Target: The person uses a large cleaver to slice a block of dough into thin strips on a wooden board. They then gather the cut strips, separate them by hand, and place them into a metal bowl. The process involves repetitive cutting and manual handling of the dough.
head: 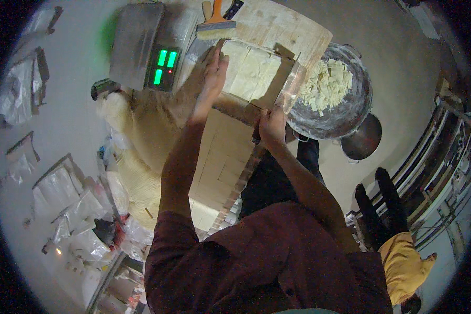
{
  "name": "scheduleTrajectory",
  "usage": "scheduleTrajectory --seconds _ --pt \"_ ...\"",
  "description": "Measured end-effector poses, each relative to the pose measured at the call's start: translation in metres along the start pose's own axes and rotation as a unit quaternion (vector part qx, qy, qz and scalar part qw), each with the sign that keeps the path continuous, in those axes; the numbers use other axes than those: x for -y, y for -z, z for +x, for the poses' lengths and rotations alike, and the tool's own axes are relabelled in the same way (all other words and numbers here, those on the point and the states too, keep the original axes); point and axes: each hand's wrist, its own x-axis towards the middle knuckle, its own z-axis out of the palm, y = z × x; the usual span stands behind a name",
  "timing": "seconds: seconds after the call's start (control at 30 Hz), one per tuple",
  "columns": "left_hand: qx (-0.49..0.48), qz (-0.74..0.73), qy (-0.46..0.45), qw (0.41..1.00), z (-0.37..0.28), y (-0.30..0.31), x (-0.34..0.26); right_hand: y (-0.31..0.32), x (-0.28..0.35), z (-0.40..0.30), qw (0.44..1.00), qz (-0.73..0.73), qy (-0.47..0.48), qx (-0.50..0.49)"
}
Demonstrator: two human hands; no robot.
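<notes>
My left hand (216,70) lies extended along the left edge of a block of pale, floured dough sheets (251,74), its fingers pointing up the view. At the block's lower right, my right hand (272,123) is closed around the handle of a wide-bladed knife (291,88). The blade stands off the right side of the sheets, and a dark shadow falls between them. The sheets rest on a wooden board (298,23). Above them lies an orange-handled flat brush (216,27), beside a black knife handle (232,8).
A metal basin (355,102) of cut dough pieces (325,86) stands right of the board. A digital scale (135,47) with a lit display is at upper left. Bundled noodles (137,188) lie lower left. Another person in a yellow top (402,263) is at lower right.
</notes>
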Motion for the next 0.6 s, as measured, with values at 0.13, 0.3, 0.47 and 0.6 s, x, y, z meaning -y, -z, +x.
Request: scheduleTrajectory --seconds 0.13,0.3,0.47,0.6 --pt "-0.029 0.102 0.012 0.994 -0.008 0.001 -0.009 0.008 -0.048 0.016 0.999 -0.042 0.031 0.004" --pt "-0.261 -0.031 -0.035 0.964 -0.109 -0.006 -0.040 0.088 -0.018 -0.006 0.989 0.144 0.038 -0.022" --pt "-0.098 -0.209 0.365 0.902 -0.263 -0.115 -0.046 0.189 -0.039 -0.006 0.996 0.072 -0.037 0.031" --pt "-0.178 -0.542 0.413 0.710 -0.254 -0.165 -0.076 0.242 -0.048 -0.007 0.993 0.014 0.077 0.091"
